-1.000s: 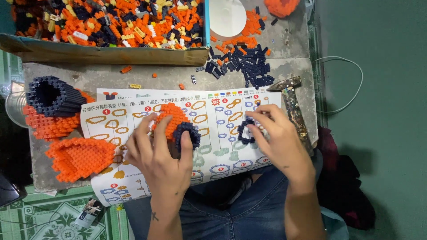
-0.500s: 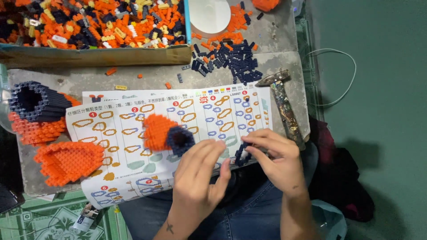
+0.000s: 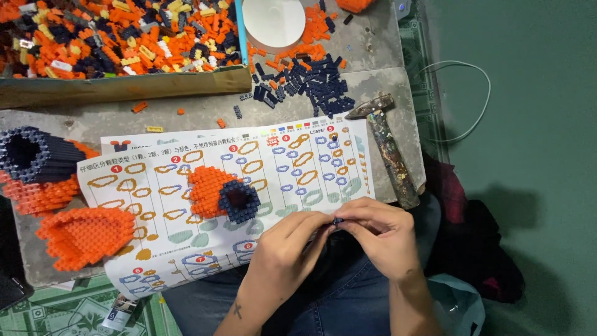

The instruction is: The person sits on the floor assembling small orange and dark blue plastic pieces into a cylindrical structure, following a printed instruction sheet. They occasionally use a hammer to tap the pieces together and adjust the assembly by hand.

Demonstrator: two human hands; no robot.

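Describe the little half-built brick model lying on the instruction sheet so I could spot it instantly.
Find the big printed instruction sheet spread across the grey table. Near its middle lies the small model, just left of both hands. Unlike the all-orange piece off the sheet's left edge, it joins an orange body to a dark navy ring.

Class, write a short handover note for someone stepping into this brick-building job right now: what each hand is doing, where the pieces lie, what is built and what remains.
Left hand and right hand: fingertips pinched together on a small dark brick piece at the near edge of the instruction sheet.

Orange and dark blue part lies on the sheet, untouched.

Two larger built parts sit at the left: a dark tube on orange and an orange shell.

Loose dark bricks lie heaped behind the sheet; mixed bricks fill the box. Hammer lies at the right.

Left: the built parts are still separate.
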